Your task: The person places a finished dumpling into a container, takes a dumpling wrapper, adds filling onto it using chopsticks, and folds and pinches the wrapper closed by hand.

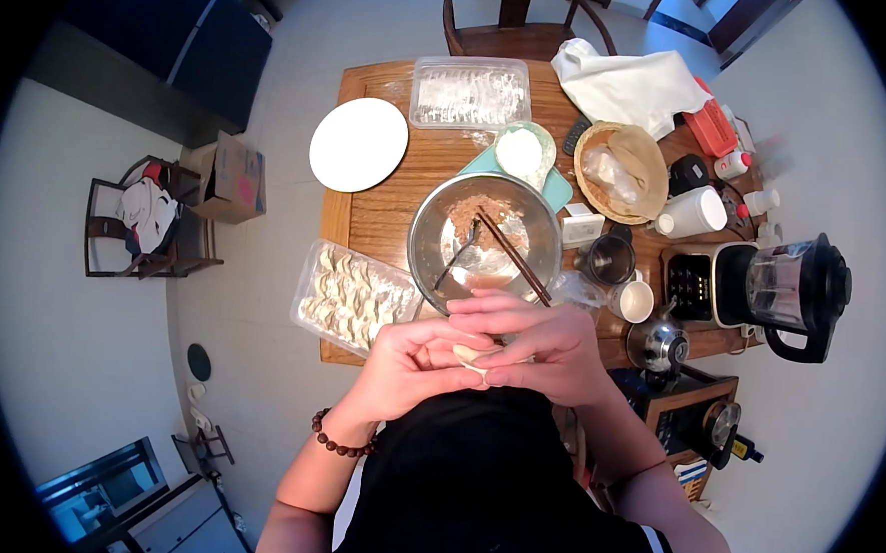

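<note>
Dumpling dough (pixel 471 356) sits just nearer us than the bowl (pixel 421 260), pinched between our left hand (pixel 396 366) and right hand (pixel 564 355), where light, even fingertip pressure should close its edge without tearing.

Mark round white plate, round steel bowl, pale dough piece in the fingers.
Round white plate (pixel 359 144): head view, centre.
Round steel bowl (pixel 425 238): head view, left inner wall.
Pale dough piece (pixel 467 355): head view, uncovered part.

White plate (pixel 359 144), brown wood-grain table (pixel 366 209), silvery bowl (pixel 427 238), turquoise board (pixel 558 190); my beaded bracelet (pixel 339 443) is dark brown, my top (pixel 472 478) black with white stripes.
</note>
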Demonstrator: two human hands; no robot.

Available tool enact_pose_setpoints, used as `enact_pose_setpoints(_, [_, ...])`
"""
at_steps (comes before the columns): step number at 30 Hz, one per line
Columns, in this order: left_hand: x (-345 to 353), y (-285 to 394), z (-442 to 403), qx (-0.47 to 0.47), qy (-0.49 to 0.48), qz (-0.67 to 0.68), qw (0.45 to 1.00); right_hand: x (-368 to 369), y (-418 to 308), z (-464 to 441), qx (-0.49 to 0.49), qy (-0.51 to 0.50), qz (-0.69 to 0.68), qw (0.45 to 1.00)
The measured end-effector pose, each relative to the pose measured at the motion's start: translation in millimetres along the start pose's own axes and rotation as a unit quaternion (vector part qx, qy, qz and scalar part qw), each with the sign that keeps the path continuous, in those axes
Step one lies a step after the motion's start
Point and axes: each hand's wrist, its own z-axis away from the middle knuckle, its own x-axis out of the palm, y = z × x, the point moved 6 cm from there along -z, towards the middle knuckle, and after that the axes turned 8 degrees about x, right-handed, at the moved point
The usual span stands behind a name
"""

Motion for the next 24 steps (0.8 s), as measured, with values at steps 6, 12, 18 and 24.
enact_pose_setpoints(6, [-5,-4,8,0.015,0.016,0.042,0.999,5,-6,-3,0.079,0.027,-0.035,0.996])
enact_pose_setpoints(12, [-3,0,15,0.023,0.003,0.043,0.999,-9,9,8,-0.052,-0.004,-0.019,0.998])
enact_pose_setpoints(18, [0,2,20,0.018,0.008,0.040,0.999,1,2,6,-0.006,0.014,-0.094,0.995])
enact_pose_setpoints(24, [10,20,26,0.073,0.072,-0.171,0.980,16,20,11,0.056,0.015,-0.201,0.978])
